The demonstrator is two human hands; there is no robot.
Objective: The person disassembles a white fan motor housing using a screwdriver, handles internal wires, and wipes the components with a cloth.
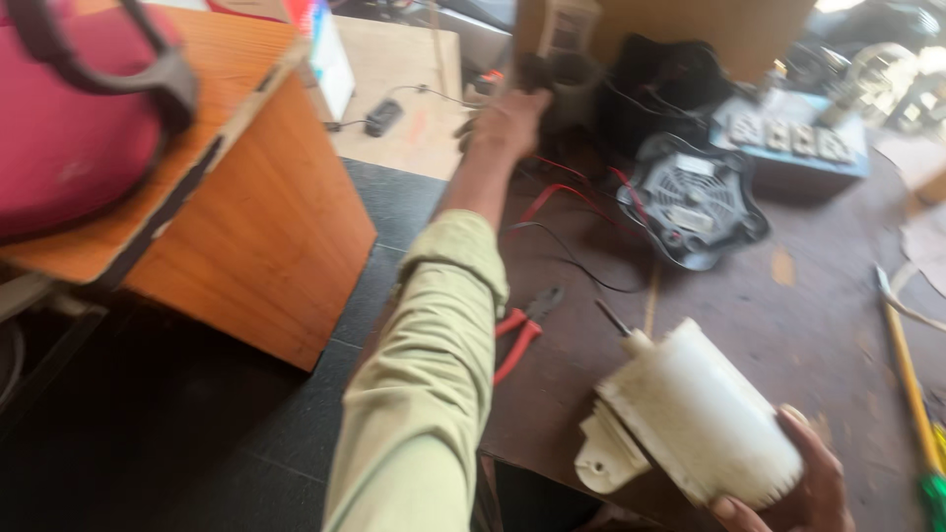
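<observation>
- Your right hand (803,488) grips a cream-white motor housing (695,424), smudged grey along its ribs.
- Your left sleeve (434,374) is pale olive green.
- The pliers (522,330) beside that sleeve have red handles and dark jaws.
- Red and black wires (572,212) run over the dull brown workbench (788,296).
- The fan cover (695,197) is grey inside a black rim.
- The wooden cabinet (266,217) is orange-brown; the bag (69,118) on it is magenta with 1 black strap.
- The screwdriver (912,394) has a yellow shaft and green handle.
</observation>
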